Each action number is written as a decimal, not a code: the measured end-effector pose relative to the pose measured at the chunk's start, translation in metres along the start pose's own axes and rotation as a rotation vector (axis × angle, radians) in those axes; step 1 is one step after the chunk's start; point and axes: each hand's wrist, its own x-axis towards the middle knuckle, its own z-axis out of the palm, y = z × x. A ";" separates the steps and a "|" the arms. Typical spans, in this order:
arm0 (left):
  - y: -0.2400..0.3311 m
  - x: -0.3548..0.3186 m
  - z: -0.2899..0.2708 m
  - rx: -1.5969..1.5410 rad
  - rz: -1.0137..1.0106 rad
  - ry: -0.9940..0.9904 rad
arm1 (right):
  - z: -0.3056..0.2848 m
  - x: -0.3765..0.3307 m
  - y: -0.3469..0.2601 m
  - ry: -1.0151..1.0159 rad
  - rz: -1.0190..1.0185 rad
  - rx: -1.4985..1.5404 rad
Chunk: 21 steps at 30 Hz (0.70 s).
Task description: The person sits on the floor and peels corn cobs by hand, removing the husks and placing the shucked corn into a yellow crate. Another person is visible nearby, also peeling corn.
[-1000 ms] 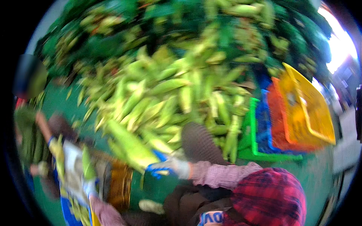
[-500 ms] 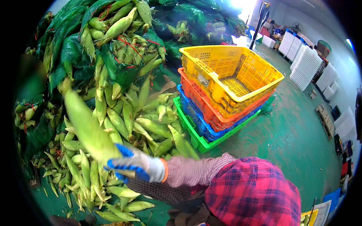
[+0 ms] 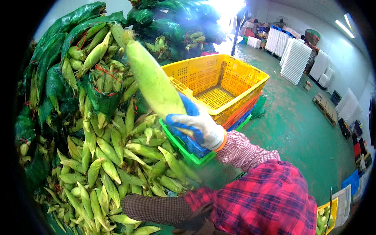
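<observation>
My right hand, in a white glove with blue palm and fingers, is closed around the thick end of a large ear of corn in its green husk. The ear points up and to the left, its tip in front of the netted sacks. Just behind the glove is the near left side of a yellow crate. My left arm, in a brown checked sleeve, reaches left over the lower part of a pile of corn; no left hand shows beyond it.
The yellow crate tops a stack with orange, blue and green crates. Green net sacks of corn rise at the far left. White stacked trays and a wooden pallet stand on the green floor at right. Another yellow crate holds corn.
My right hand has carried the ear of corn up and to the right, from above the pile to beside the yellow crate. The whole view has shifted as well.
</observation>
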 end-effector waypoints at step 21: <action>-0.014 -0.017 -0.006 0.119 -0.049 0.024 | -0.285 0.165 -0.179 1.065 -0.473 -0.634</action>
